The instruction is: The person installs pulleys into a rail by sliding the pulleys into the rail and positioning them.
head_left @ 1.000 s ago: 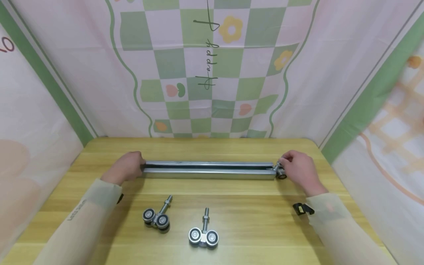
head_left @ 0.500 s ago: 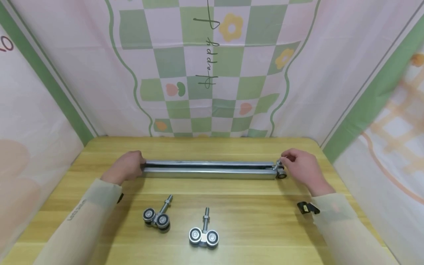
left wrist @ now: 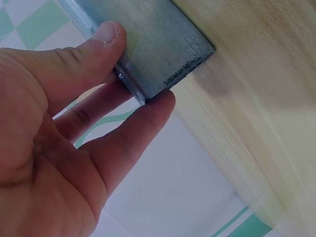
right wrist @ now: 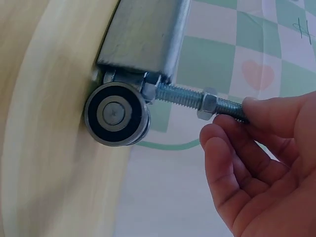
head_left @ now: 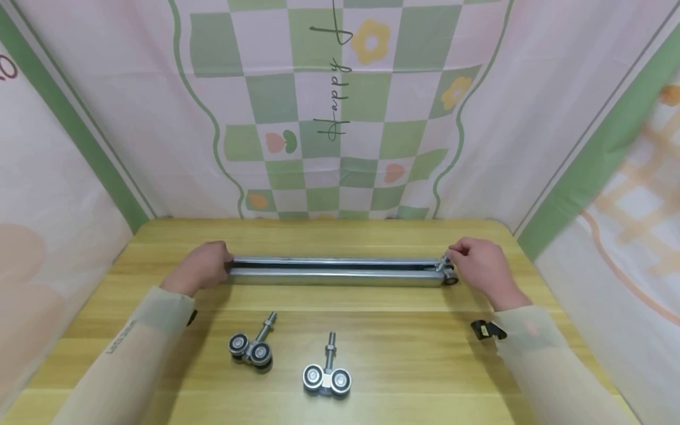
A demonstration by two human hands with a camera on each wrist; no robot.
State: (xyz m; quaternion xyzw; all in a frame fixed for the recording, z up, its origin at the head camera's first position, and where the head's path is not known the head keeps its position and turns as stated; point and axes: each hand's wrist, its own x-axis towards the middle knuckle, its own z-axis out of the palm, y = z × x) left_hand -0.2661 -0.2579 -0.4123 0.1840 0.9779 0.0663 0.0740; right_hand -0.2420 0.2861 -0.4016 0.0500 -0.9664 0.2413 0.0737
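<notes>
A slotted metal rail (head_left: 334, 277) lies across the far half of the table, its slot facing up. My left hand (head_left: 204, 268) grips its left end, thumb on the side wall and fingers at the end edge, as the left wrist view shows. At the other end, my right hand (head_left: 483, 268) pinches the threaded bolt (right wrist: 182, 95) of a roller trolley between thumb and fingers. One wheel pair of that roller trolley (right wrist: 116, 113) sits outside the rail's mouth; the rest of it is inside the rail end. A hex nut (right wrist: 207, 104) sits partway along the bolt.
Two more roller trolleys lie on the wooden table (head_left: 414, 366) nearer the body: one left trolley (head_left: 251, 348) with its bolt slanting up right, one middle trolley (head_left: 326, 378) with its bolt pointing away. A patterned curtain (head_left: 340, 118) hangs behind the table's far edge.
My right hand has shifted slightly, and the trolley it pinches sits a little closer into the rail's right end. My left hand keeps its hold; the two loose trolleys have not moved.
</notes>
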